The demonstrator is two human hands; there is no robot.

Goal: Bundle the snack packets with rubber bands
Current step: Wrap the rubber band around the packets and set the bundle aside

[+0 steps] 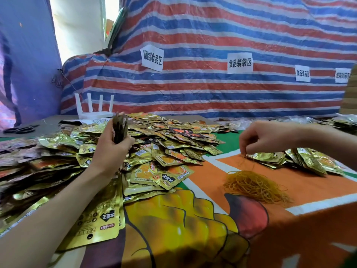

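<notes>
**Bundling station, head view.** Landmark: the rubber-band pile (255,185), a loose tan tangle on the printed tablecloth (212,219).

Directly above the pile, the right hand (258,140) hangs with its fingertips pressed together on a rubber band (245,161). It may be one strand or several, as the loops are too fine to count, and the lower end trails down toward the tangle.

Well to the left of the pile, the left hand (114,149) is wrapped round a stack of packets (120,128), held upright and edge-on. The stack is motion-blurred.

Between that hand and the pile spreads the heap of loose packets (164,151). Just right of the pile lie further packets (301,161) in neater overlapping groups. Far beyond the pile, at the left rear, stands a white router (92,111).

**Handling, as judged.** The foil packets look light, flat and slick, so a stack is likely to fan or slide unless it is squeezed across its faces near mid-length, leaving an end free for the band. The bands look soft, stretchy and prone to snagging their neighbours — best taken singly, by a pinch at the pile's edge.
</notes>
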